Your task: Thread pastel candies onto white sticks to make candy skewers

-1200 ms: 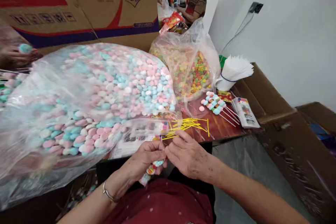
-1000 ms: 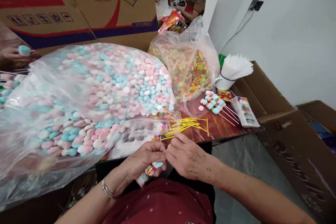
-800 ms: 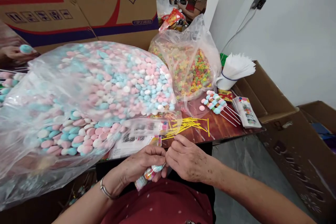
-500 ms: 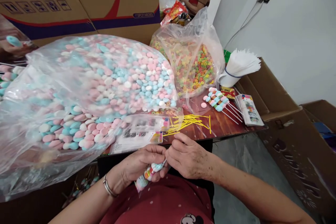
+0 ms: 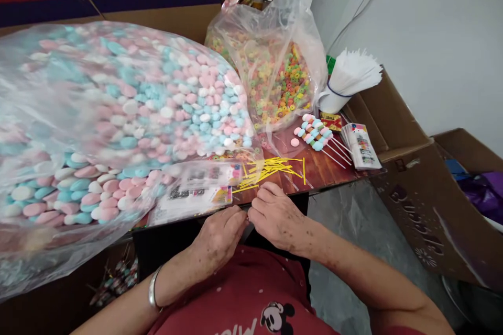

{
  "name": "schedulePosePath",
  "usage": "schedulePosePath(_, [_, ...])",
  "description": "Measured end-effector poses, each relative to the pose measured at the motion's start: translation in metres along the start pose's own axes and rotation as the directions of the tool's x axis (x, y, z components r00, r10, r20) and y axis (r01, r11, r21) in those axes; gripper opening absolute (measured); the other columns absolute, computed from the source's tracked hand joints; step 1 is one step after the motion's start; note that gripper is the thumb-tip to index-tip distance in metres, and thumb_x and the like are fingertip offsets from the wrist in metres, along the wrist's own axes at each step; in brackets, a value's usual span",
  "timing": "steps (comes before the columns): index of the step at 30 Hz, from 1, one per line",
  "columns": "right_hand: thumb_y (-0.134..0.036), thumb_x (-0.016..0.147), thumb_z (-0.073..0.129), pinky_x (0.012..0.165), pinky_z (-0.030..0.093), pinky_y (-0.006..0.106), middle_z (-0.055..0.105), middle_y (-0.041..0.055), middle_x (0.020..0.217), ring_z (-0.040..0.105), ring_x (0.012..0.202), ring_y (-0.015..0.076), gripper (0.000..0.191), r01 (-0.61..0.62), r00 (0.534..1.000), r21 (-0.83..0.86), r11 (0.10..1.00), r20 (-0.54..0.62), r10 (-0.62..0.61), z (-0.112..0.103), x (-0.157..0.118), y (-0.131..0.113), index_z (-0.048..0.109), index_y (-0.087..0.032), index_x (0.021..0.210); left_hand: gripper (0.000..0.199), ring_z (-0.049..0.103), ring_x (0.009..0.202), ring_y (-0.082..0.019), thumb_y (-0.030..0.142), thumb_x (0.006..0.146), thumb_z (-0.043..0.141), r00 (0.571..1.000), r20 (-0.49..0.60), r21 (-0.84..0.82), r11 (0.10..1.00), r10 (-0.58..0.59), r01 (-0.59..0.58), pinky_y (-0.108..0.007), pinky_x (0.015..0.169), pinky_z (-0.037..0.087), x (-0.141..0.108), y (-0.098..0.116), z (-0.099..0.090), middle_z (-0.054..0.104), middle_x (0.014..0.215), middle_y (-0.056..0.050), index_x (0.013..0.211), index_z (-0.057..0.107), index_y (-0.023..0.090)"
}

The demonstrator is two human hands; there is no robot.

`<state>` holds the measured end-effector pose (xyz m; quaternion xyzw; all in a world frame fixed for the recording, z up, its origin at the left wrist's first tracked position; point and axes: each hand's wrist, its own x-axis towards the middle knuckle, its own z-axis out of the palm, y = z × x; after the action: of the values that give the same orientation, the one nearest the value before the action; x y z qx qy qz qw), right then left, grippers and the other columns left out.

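My left hand (image 5: pixel 220 238) and my right hand (image 5: pixel 277 217) meet in front of the table edge, both closed, fingertips together. A bagged marshmallow skewer showed in my left hand a moment ago; the back of that hand now hides it. What my right fingers pinch is too small to make out. Just beyond my right hand lie loose yellow twist ties (image 5: pixel 271 171). Printed plastic bags (image 5: pixel 192 199) lie beyond my left hand, partly under a big clear bag of pink, blue and white marshmallows (image 5: pixel 165 110).
Behind stands a clear bag of coloured rings (image 5: pixel 283 84). At right are uncovered candy skewers (image 5: pixel 316 133), a stack of printed cards or bags (image 5: pixel 361 146) and a mug of white sticks (image 5: pixel 349 81). Cardboard boxes (image 5: pixel 416 209) stand beside the table; finished-looking skewers (image 5: pixel 118 277) lie below left.
My left hand has rolled over, so its back faces up and the bagged skewer is out of sight. My right hand stays close against it. The view has tilted down and shifted right.
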<state>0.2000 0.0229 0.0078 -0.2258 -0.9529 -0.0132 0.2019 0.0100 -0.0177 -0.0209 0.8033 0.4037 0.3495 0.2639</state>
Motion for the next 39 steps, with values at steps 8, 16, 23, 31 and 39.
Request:
schedulePosePath(8, [-0.021,0.094,0.044,0.08,0.043,0.033,0.065,0.0092,0.091,0.055,0.086,0.0215,0.02,-0.68,0.732,0.047,0.732,-0.008,0.681,-0.012,-0.029,0.069,0.063,-0.017,0.091,0.033,0.049,0.05,-0.01,0.046,0.084,0.06,0.744,0.241,-0.637,0.477,-0.624,0.606,-0.021,0.047,0.036,0.004,0.0,-0.016,0.058,0.061,-0.001,0.069,0.062,0.016])
schedulePosePath(16, [-0.02,0.091,0.047,0.084,0.042,0.032,0.068,0.013,0.102,0.06,0.1,0.024,0.019,-0.772,0.49,-0.226,0.594,0.383,0.783,0.002,-0.002,0.091,0.065,-0.014,0.094,0.035,0.05,0.046,-0.007,0.045,0.071,0.076,0.659,0.308,-0.787,0.204,-0.686,0.582,-0.019,0.043,0.032,0.006,0.004,-0.006,0.061,0.063,-0.001,0.065,0.062,0.014])
schedulePosePath(23, [-0.016,0.092,0.043,0.085,0.042,0.031,0.068,0.0173,0.106,0.061,0.102,0.0249,0.022,-0.759,0.474,-0.235,0.608,0.442,0.762,-0.001,0.003,0.087,0.064,-0.011,0.098,0.034,0.049,0.046,-0.006,0.044,0.072,0.077,0.648,0.333,-0.809,0.146,-0.685,0.57,-0.018,0.042,0.029,0.002,-0.003,-0.006,0.061,0.063,-0.001,0.066,0.062,0.013])
schedulePosePath(31, [-0.016,0.095,0.037,0.082,0.044,0.031,0.065,0.0109,0.098,0.059,0.091,0.0206,0.021,-0.746,0.613,-0.033,0.665,0.356,0.706,-0.002,-0.004,0.09,0.057,-0.014,0.098,0.033,0.051,0.047,-0.007,0.042,0.074,0.076,0.654,0.326,-0.827,0.13,-0.682,0.547,-0.019,0.043,0.031,0.002,-0.006,-0.001,0.063,0.065,-0.002,0.068,0.061,0.014])
schedulePosePath(39, [-0.011,0.095,0.035,0.083,0.047,0.033,0.062,0.0135,0.117,0.056,0.108,0.0249,0.034,-0.601,0.704,-0.178,0.779,0.344,0.622,0.018,0.021,0.085,0.055,-0.015,0.123,0.033,0.051,0.047,-0.007,0.042,0.073,0.076,0.665,0.315,-0.818,0.161,-0.677,0.552,-0.018,0.042,0.031,0.004,-0.001,-0.002,0.062,0.064,-0.002,0.067,0.062,0.013])
